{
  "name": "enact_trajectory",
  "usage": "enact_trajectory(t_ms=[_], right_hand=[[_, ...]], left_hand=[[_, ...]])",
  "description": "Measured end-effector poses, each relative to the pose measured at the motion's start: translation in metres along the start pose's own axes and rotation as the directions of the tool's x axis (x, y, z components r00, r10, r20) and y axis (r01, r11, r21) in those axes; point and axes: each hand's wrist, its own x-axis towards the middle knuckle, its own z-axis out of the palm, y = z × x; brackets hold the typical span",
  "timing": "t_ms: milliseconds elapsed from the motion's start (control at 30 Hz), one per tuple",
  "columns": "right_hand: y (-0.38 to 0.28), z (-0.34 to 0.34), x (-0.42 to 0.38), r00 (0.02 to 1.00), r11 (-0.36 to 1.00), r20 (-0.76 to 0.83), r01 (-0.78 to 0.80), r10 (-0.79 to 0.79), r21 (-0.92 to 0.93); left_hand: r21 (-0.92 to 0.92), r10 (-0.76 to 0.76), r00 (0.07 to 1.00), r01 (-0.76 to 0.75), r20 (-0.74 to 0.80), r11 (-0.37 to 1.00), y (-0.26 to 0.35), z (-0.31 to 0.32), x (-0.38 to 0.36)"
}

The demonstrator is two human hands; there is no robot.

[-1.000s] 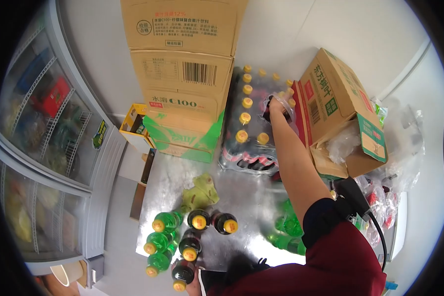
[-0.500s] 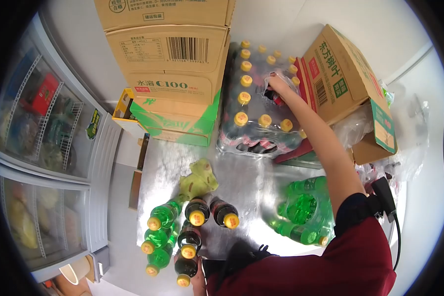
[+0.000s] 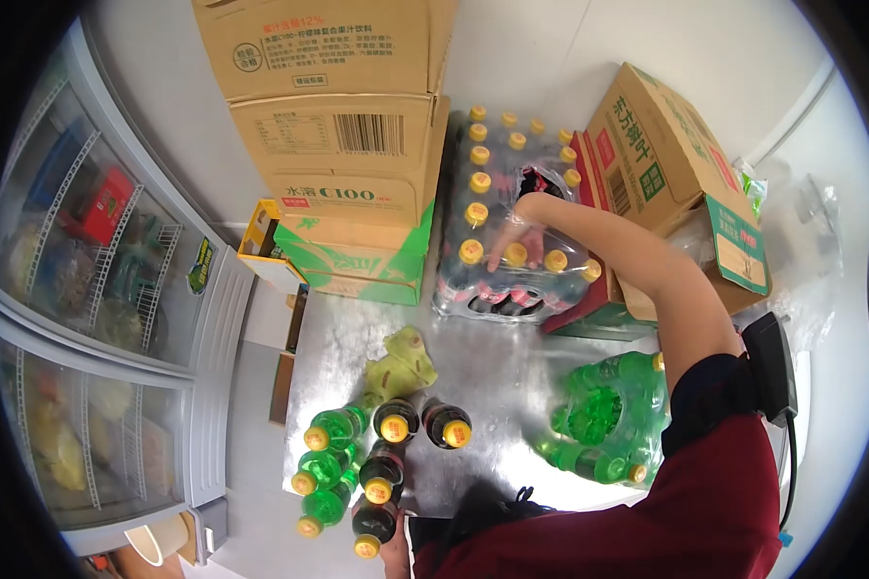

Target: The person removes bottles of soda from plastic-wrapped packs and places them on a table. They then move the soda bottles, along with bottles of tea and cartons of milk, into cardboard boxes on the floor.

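Under the clear film of a shrink-wrapped pack of dark cola bottles (image 3: 512,307), my right hand (image 3: 521,239) reaches through a torn opening. Its fingers point down, apart, on either side of a yellow-capped cola bottle (image 3: 515,254) in the front row. At the lower left, my left hand (image 3: 395,552) is against the nearest loose cola bottle (image 3: 373,521); its fingers are mostly hidden. More loose cola bottles (image 3: 445,421) stand behind that one. A row of green soda bottles (image 3: 335,427) stands to their left.
A wrapped pack of green bottles (image 3: 603,415) lies on the metal table (image 3: 492,367) at right. A yellow-green cloth (image 3: 401,365) lies behind the loose bottles. Stacked cartons (image 3: 343,145) rise at the back left, an opened carton (image 3: 657,145) at right. A glass-door fridge (image 3: 106,241) stands left.
My right hand has moved from the torn opening toward the pack's front row, under the film. The camera view has shifted slightly. My left hand stays by the same cola bottle.
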Motion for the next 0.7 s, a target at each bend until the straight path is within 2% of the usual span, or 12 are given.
enact_trajectory(t_ms=[67,133,200,300,333,367,400,433,467,600,667,700], right_hand=[[-0.008,0.007,-0.013,1.000,0.999,-0.010,-0.029,0.029,-0.014],[-0.011,0.013,-0.023,0.998,1.000,0.058,0.005,-0.005,0.003],[-0.005,0.005,-0.005,0.984,0.995,0.157,-0.093,0.084,0.047],[0.006,-0.008,0.000,0.988,0.989,0.134,0.053,-0.071,0.138],[0.027,-0.032,0.033,0.889,0.889,0.230,0.434,-0.397,-0.145],[0.025,-0.032,0.036,0.672,0.574,0.407,0.740,-0.618,-0.351],[0.029,-0.031,0.034,0.673,0.580,0.410,0.739,-0.615,-0.343],[0.005,-0.010,-0.004,0.886,0.877,0.163,0.456,-0.433,-0.151],[-0.010,0.002,-0.026,0.992,0.983,-0.016,0.124,-0.123,0.134],[0.009,-0.007,-0.019,0.945,0.931,-0.124,0.322,-0.304,0.171],[0.013,-0.003,-0.027,0.943,0.932,-0.119,0.326,-0.310,0.158],[0.016,0.000,-0.033,0.940,0.924,-0.215,0.312,-0.265,0.224]], left_hand=[[0.106,0.298,0.938,-0.283,-0.179,0.953,-0.023,0.001,0.011],[0.174,0.336,0.931,-0.310,-0.144,0.935,-0.006,0.002,0.008],[0.254,0.356,0.931,-0.325,-0.086,0.911,-0.002,-0.001,0.003],[0.105,0.406,0.905,-0.395,-0.126,0.913,-0.024,0.001,0.009],[0.081,0.336,0.934,-0.328,-0.119,0.941,-0.031,0.001,0.010],[0.058,0.263,0.959,-0.258,-0.109,0.964,-0.032,0.002,0.008],[0.069,0.232,0.968,-0.227,-0.095,0.972,-0.033,0.002,0.008],[0.070,0.224,0.971,-0.218,-0.086,0.973,-0.030,0.002,0.006],[0.068,0.221,0.972,-0.215,-0.082,0.974,-0.026,0.002,0.007],[0.066,0.214,0.974,-0.210,-0.067,0.975,-0.021,-0.002,0.003],[0.061,0.219,0.974,-0.215,-0.057,0.975,-0.019,-0.002,0.003],[0.058,0.220,0.974,-0.217,-0.053,0.975,-0.019,-0.002,0.003]])
